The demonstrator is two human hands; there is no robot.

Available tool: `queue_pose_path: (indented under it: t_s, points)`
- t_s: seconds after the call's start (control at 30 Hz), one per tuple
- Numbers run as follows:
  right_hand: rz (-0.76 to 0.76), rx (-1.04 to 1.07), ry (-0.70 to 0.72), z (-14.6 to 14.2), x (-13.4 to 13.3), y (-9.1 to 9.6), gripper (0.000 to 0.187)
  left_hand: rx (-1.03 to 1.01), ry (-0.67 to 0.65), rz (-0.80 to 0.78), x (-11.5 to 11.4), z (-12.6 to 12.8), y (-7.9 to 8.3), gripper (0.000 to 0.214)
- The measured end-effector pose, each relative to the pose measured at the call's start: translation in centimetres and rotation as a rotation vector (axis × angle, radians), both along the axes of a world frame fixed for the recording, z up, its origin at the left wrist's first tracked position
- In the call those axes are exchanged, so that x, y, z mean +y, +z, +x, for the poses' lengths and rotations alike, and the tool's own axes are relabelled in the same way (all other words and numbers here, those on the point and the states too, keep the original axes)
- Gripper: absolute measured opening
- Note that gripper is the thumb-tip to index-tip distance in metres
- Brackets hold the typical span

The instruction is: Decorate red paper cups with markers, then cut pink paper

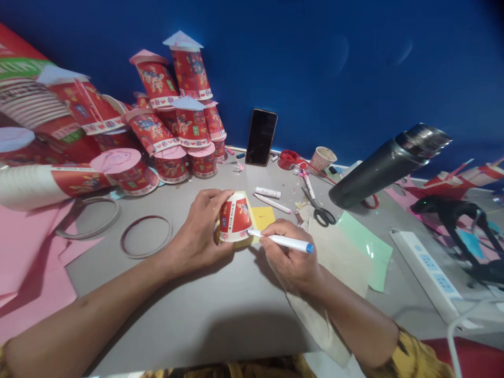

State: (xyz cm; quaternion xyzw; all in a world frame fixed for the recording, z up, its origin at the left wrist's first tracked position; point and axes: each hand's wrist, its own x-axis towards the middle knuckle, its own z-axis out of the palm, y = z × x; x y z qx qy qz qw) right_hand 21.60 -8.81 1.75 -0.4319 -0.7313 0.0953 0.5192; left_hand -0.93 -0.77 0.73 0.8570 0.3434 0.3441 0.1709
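Tilted in front of me is a red and white paper cup [235, 218], upside down, with my left hand [202, 228] wrapped round its left side. My right hand [293, 254] grips a white marker pen [287, 242] with a blue end. The pen's tip meets the cup's lower right edge, or comes very close to it. Under and behind the cup lies a yellow paper piece [263, 219]. A glue stick [268, 192] and a thin white pen [272, 203] rest just beyond it.
Stacked red paper cups [192, 126] with paper tops stand at the back left. A phone [261, 137] leans on the blue wall. Scissors [321, 212], a dark flask [374, 170], green paper [368, 249] and a power strip [427, 273] are rightward. Rings [145, 256] and pink paper [35, 262] lie left.
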Motion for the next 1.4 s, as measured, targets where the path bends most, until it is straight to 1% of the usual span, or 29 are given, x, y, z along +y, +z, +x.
queue_pose_path:
  t_s: [0.43, 0.53, 0.9, 1.1, 1.4]
  points:
    - [-0.035, -0.003, 0.017, -0.08, -0.14, 0.08, 0.007, -0.004, 0.004, -0.004, 0.11, -0.04, -0.08, 0.081]
    - [-0.037, -0.001, 0.022, -0.10, -0.19, 0.17, 0.007, 0.000, 0.016, -0.015, 0.14, -0.04, -0.16, 0.085]
    - [-0.039, -0.007, -0.008, -0.13, -0.21, 0.09, 0.009, -0.003, 0.018, -0.023, 0.01, 0.01, 0.04, 0.083]
    - [-0.049, -0.009, 0.023, -0.18, -0.20, 0.16, 0.009, -0.004, 0.010, -0.010, 0.05, -0.01, 0.04, 0.084]
    - [-0.040, 0.016, -0.015, -0.14, -0.31, 0.34, 0.009, -0.026, 0.008, 0.004, -0.12, 0.02, 0.22, 0.080]
